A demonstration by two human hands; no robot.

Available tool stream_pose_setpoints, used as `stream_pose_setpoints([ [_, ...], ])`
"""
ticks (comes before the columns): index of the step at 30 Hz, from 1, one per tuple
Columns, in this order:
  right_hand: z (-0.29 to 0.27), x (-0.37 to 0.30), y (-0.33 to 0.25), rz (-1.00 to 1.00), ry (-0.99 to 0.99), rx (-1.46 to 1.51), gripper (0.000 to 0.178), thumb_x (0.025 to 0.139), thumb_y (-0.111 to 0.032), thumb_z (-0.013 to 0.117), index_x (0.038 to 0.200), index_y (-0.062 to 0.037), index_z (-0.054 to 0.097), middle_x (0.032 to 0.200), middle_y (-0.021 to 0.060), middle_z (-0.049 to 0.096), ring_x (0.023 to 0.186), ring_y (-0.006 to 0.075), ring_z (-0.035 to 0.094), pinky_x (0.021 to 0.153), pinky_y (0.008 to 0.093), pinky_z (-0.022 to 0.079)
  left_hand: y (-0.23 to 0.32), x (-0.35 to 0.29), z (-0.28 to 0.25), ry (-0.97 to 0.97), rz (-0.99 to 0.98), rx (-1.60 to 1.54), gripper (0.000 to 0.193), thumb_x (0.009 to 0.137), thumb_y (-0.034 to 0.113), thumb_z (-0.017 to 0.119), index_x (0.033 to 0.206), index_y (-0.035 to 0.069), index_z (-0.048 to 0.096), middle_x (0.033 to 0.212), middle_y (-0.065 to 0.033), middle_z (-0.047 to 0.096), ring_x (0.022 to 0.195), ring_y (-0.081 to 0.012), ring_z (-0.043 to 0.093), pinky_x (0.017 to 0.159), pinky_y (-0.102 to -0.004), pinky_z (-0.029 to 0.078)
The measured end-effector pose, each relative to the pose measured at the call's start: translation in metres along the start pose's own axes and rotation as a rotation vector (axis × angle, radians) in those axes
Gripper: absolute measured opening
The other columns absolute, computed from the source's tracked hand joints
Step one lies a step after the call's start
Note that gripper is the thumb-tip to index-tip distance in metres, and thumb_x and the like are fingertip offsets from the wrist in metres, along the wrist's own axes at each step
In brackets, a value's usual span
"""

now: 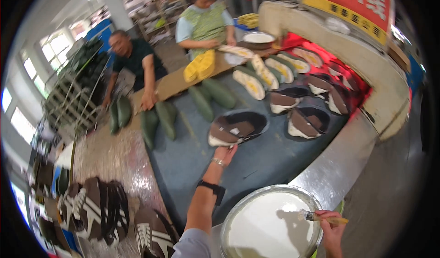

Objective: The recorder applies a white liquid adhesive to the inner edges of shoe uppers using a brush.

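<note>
My left hand (224,154) reaches forward over the conveyor belt. Its fingers are closed on the near edge of a brown shoe upper (223,132) with a white-coated underside and a dark opening. At the lower right, my right hand (333,233) grips a paintbrush (338,220) by its wooden handle. The bristles point left, above white liquid (256,223) in a round metal basin (238,202); whether they touch it I cannot tell. More brown uppers (308,122) with whitish undersides rest on the belt to the right.
Beyond lie green shoe lasts (167,119) and pale soles (249,84). Yellow soles (200,66) sit on the cardboard strip before a co-worker (204,26). Another person (133,58) handles lasts at left. Brown sneakers (98,210) stand lower left. A red-lit tunnel (362,81) borders the belt's right.
</note>
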State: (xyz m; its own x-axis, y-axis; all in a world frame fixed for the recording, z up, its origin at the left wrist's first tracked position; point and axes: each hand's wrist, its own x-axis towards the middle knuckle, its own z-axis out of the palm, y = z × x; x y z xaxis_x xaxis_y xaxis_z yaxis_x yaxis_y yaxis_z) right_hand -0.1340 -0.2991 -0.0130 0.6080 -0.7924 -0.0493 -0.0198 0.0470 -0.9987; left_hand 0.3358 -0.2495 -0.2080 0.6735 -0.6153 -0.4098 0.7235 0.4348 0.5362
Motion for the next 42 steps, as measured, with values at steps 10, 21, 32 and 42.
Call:
stream_pose_setpoints([
  [10, -0.011, -0.012, -0.015, -0.138, -0.086, -0.240, 0.009, 0.092, -0.008, 0.053, 0.097, -0.0012, 0.056, 0.114, 0.0183, 0.060, 0.103, 0.0201, 0.057, 0.087, 0.0317, 0.045, 0.115, -0.188, 0.000, -0.356, -0.273, 1.070, 0.063, 0.088, 0.030, 0.062, 0.138, 0.002, 0.037, 0.128, -0.0153, 0.052, 0.117, -0.0218, 0.052, 0.099, -0.0329, 0.042],
  [21, -0.015, -0.053, -0.045, -0.226, -0.164, -0.125, 0.014, 0.091, -0.010, 0.055, 0.099, 0.0015, 0.058, 0.105, 0.0146, 0.063, 0.093, 0.0168, 0.060, 0.076, 0.0280, 0.050, 0.162, -0.468, -0.096, -0.078, -0.616, 2.751, 0.109, 0.064, 0.044, 0.078, 0.146, 0.015, 0.013, 0.147, -0.0205, 0.022, 0.132, -0.0426, 0.027, 0.107, -0.0453, 0.030],
  [32, -0.005, -0.088, -0.059, -0.209, -0.233, -0.106, 0.010, 0.087, 0.001, 0.054, 0.097, 0.0020, 0.057, 0.102, 0.0170, 0.064, 0.091, 0.0178, 0.061, 0.077, 0.0279, 0.051, 0.135, -0.511, -0.149, 0.332, 0.521, 2.043, 0.074, 0.078, -0.002, 0.051, 0.143, 0.027, 0.030, 0.147, -0.0091, 0.032, 0.126, -0.0240, 0.045, 0.101, -0.0373, 0.040],
  [42, 0.028, -0.103, -0.067, -0.150, -0.340, -0.030, 0.011, 0.085, 0.005, 0.055, 0.096, 0.0031, 0.059, 0.101, 0.0164, 0.064, 0.096, 0.0221, 0.063, 0.081, 0.0305, 0.052, 0.013, -0.577, -0.155, -0.259, 0.784, 0.387, 0.073, 0.086, 0.029, 0.063, 0.142, 0.002, 0.025, 0.140, -0.0115, 0.037, 0.123, -0.0227, 0.043, 0.103, -0.0334, 0.034],
])
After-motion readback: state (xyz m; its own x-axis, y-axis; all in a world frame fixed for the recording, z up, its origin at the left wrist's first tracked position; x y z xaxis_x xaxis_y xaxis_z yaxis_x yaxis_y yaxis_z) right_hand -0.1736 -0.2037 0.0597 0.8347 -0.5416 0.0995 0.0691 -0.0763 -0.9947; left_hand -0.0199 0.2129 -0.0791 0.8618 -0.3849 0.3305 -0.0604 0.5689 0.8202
